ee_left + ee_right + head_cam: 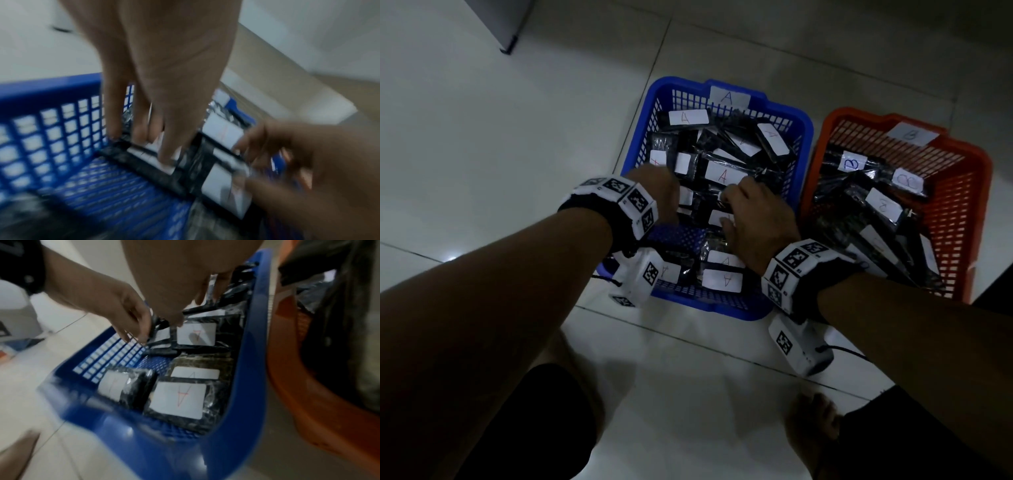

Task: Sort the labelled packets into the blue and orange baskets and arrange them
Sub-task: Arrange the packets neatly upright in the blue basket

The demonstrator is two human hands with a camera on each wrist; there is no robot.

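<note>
Both your hands are in the blue slotted plastic basket (804, 137) squaring rows: left hand (162, 91) fingers (167, 152) straight, pressing a black labelled packet (144, 160); right hand (753, 222) curled over packets (grip unclear).

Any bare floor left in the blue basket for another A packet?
One patch: bare mesh in the blue basket, along its left wall, between the left hand and the near-corner packets. The far half is heaped. The orange basket is crowded too. The right hand covers the middle.
</note>
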